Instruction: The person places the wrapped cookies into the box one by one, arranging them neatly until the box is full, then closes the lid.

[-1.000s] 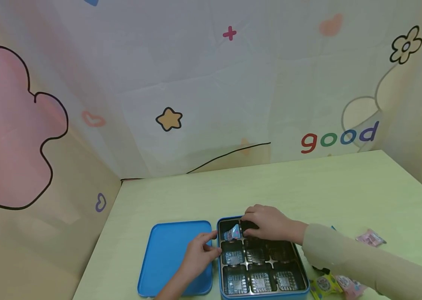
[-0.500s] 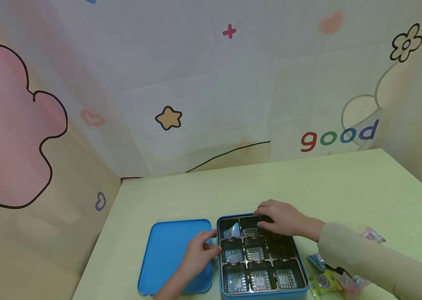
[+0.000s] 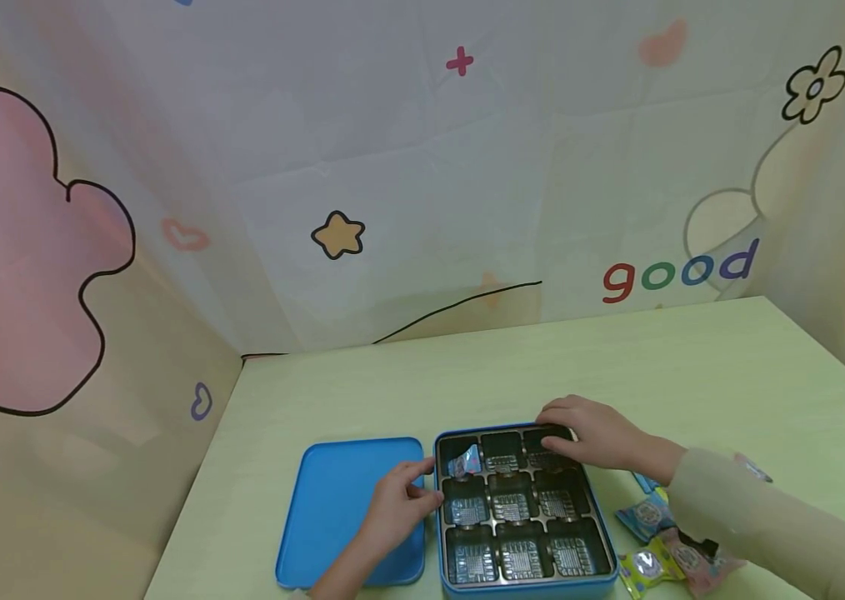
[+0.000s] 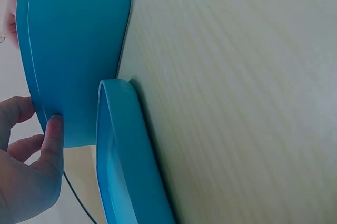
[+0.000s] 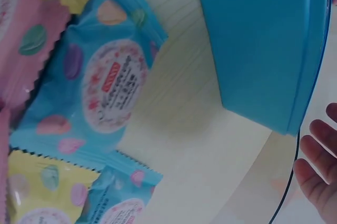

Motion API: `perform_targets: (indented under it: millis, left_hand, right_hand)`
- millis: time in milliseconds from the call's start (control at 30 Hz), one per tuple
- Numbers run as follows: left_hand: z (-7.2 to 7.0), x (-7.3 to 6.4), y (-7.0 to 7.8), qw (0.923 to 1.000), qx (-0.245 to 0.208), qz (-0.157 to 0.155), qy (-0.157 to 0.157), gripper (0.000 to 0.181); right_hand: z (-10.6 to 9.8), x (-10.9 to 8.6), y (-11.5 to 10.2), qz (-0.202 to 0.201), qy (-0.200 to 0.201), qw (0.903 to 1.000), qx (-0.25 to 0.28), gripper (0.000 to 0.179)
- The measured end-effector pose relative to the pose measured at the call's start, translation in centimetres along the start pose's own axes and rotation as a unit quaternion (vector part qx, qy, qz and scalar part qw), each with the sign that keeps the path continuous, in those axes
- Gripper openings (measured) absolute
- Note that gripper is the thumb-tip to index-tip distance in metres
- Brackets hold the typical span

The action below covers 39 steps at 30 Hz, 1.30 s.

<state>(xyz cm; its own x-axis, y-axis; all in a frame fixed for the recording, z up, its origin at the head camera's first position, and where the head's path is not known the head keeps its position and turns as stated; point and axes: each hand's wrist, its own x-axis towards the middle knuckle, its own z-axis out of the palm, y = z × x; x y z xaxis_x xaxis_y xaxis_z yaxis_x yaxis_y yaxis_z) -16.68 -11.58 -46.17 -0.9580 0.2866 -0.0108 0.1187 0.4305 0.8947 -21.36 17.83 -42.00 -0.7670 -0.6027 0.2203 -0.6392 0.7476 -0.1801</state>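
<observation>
A blue tin (image 3: 527, 593) with a dark tray (image 3: 493, 528) of several square compartments stands in front of me in the head view. In its far-left compartment lies a small blue wrapped packet (image 3: 467, 461). My left hand (image 3: 398, 507) touches the tin's left side with its fingertips; the left wrist view shows them against the blue wall (image 4: 79, 60). My right hand (image 3: 593, 432) is at the far-right corner, fingers loosely bent over the back rim and partly hiding that compartment. Nothing shows in its fingers in the right wrist view.
A blue lid (image 3: 347, 508) lies left of the tin. To its right are several wrapped packets, among them a yellow one (image 3: 649, 567), a pink one (image 3: 700, 563) and a blue one (image 5: 100, 76). My right sleeve (image 3: 767, 508) passes over some. A printed cloth (image 3: 422, 167) backs the table.
My right hand has moved rightward along the tin's back edge, from the far-middle compartment to the far-right corner, uncovering the compartments. The left hand has stayed in place.
</observation>
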Motion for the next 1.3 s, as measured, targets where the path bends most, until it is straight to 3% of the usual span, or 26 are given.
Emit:
perform_targets:
  millis: [400,767,1300]
  left_hand:
    - [0.0,0.0,0.1,1.0,0.004,-0.001,0.001,0.05]
    - [0.1,-0.1,0.1,1.0,0.0,-0.002,-0.004,0.05]
    - [0.1,-0.1,0.1,1.0,-0.003,-0.005,0.001,0.05]
  right_hand:
    - [-0.9,-2.0,1.3,0.027,-0.011,0.9995,0.011,0.036]
    - [-0.4,-3.7,2.5,0.05,-0.009,0.9981,0.035,0.044]
    - [0.3,-6.2,4.7,0.05,-0.008,0.9986,0.015,0.045]
